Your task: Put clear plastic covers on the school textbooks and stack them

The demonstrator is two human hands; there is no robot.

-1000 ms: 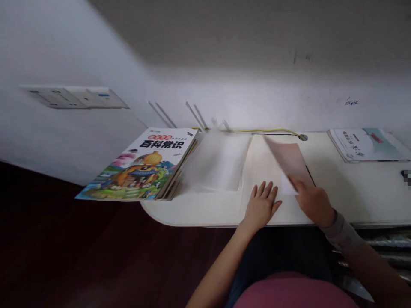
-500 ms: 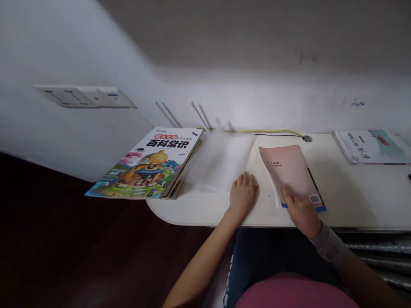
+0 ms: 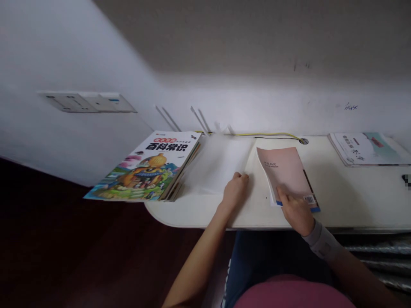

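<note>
My left hand (image 3: 235, 190) is closed, turned on its side at the lower right edge of a translucent plastic sheet (image 3: 218, 164). Its fingers look pinched on that edge, though their tips are partly hidden. A thin pink paperback (image 3: 285, 169) lies to the right of the sheet, with a blue strip and a barcode at its near end. My right hand (image 3: 296, 211) grips this book by the near edge, the index finger stretched over the cover. The book's left side bulges up a little from the desk.
A stack of magazines (image 3: 144, 167) with a colourful cover overhangs the white desk's (image 3: 189, 216) left end. More booklets (image 3: 367, 147) lie at the back right. A yellow cable (image 3: 272, 134) runs along the wall to a cable hole (image 3: 303, 141). Wall sockets (image 3: 86, 102) are at left.
My left hand has gone from lying flat to curled fingers, shifting slightly left along the sheet's edge. My right hand still holds the pink paperback. The view has shifted slightly.
</note>
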